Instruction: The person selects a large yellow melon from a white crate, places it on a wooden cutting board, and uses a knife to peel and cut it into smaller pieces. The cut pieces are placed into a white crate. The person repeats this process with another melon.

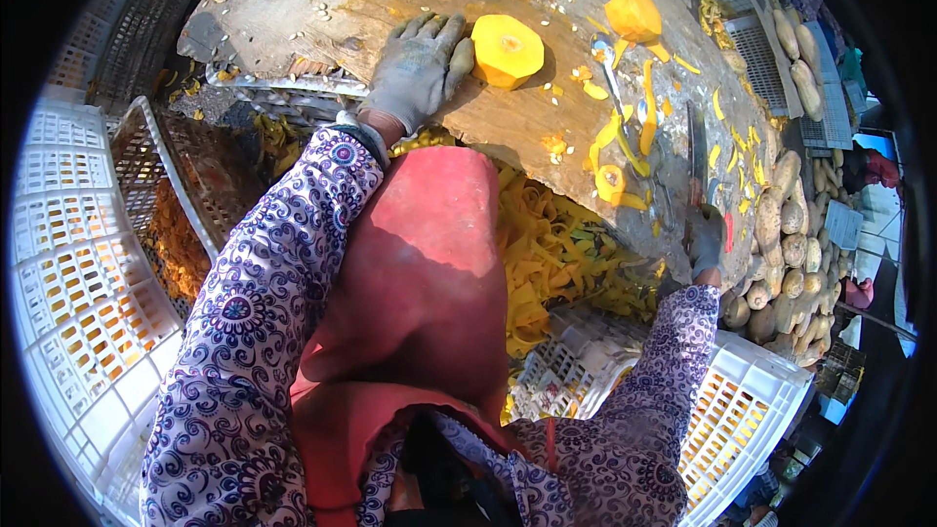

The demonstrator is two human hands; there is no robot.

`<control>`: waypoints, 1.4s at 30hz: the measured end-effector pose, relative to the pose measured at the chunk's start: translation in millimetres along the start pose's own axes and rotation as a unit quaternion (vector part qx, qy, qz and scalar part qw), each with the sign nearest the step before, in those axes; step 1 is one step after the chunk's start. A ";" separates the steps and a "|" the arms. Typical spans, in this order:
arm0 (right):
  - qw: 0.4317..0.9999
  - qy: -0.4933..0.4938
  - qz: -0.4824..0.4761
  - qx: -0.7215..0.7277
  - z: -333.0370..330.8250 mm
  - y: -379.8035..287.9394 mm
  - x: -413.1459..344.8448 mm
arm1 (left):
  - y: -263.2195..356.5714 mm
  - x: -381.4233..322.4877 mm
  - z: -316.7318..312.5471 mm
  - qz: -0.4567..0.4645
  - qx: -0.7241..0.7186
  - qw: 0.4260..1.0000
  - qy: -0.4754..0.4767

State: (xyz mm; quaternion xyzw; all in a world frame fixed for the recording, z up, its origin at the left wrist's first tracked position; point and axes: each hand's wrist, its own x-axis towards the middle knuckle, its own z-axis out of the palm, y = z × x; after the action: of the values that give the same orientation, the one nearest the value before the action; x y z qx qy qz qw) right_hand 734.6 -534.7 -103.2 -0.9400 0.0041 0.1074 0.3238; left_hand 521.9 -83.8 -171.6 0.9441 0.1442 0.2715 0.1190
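Note:
My left hand [419, 69], in a grey glove, lies palm down on the wooden board [505, 117]. Its thumb is against or very near a peeled piece of orange squash [507, 51] with a flat cut top. My right hand [706, 240], also gloved, grips a knife [696, 143] at the board's right side, its blade pointing away from me. Between the hands lie a metal spoon [611, 77], a small squash end piece [610, 181] and loose strips of peel [648, 110]. Another peeled chunk of squash [634, 15] rests farther back.
Peelings [545, 249] fill the space below the board's near edge. White plastic crates [73, 234] stand at left, and another crate [739, 410] at lower right. Whole squashes [794, 249] are piled to the right. Pale seeds [322, 11] dot the board.

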 end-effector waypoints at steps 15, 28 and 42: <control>0.817 -0.163 -0.163 0.528 75.6 -155.8 -143.6 | 5.4 0.1 -8.6 0.028 0.035 0.999 -0.007; 0.957 -0.108 -0.267 -0.028 184.0 -196.6 -169.1 | 3.6 -4.6 -10.7 0.040 0.008 0.999 0.017; 0.930 -0.341 -0.042 0.131 168.9 -185.4 -142.5 | 16.8 19.5 10.5 -0.040 -0.015 0.998 -0.041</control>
State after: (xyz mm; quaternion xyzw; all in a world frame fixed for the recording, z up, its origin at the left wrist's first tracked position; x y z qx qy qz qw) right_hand 576.0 -294.0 -90.9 -0.7953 -0.1322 0.4061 0.4302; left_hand 546.9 -94.4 -165.9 0.9461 0.1729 0.2295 0.1493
